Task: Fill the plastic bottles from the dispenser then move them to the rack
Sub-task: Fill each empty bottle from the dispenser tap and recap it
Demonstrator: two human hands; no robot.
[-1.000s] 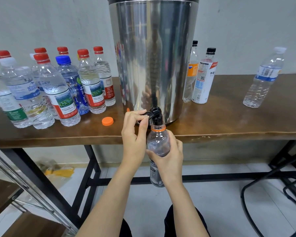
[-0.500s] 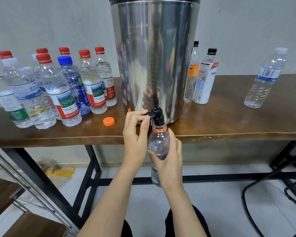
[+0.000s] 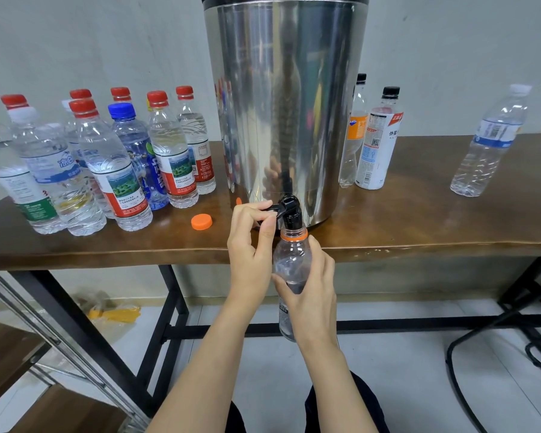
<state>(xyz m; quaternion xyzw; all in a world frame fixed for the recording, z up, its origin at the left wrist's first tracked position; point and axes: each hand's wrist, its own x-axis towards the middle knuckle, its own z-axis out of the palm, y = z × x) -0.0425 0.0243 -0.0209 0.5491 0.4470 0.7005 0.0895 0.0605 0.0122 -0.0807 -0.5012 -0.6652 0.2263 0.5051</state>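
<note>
A tall steel dispenser (image 3: 281, 98) stands on the brown table (image 3: 419, 226), its black tap (image 3: 289, 210) over the front edge. My left hand (image 3: 252, 245) pinches the tap's lever. My right hand (image 3: 310, 282) grips a clear bottle with an orange neck ring (image 3: 291, 254), held upright with its mouth right under the spout, below the table edge. Its orange cap (image 3: 201, 221) lies on the table to the left.
Several capped water bottles (image 3: 113, 164) crowd the table's left side. Two black-capped bottles (image 3: 377, 142) stand right of the dispenser, and a clear bottle (image 3: 489, 145) stands farther right. A metal rack frame (image 3: 44, 339) is at lower left; chair legs (image 3: 497, 332) at lower right.
Hands, bottle and tap hold the same positions; only the camera view has shifted slightly.
</note>
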